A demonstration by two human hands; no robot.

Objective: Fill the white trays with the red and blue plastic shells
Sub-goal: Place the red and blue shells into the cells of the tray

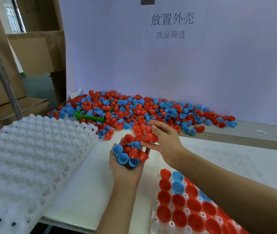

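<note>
My left hand (125, 171) is cupped palm up over the table and holds a heap of red and blue shells (129, 153). Just right of it, my right hand (165, 141) grips several red shells (148, 136) against that heap. A white tray (153, 215) at the bottom right carries rows of red and blue shells in its sockets; my right forearm hides part of it. A big loose pile of red and blue shells (142, 109) lies along the back wall.
A stack of white trays (26, 157) without shells stands at the left. A green bin (92, 116) sits half buried in the pile. Cardboard boxes (33, 53) and a metal pole (0, 68) are at the far left. A paper sign (171, 26) hangs on the wall.
</note>
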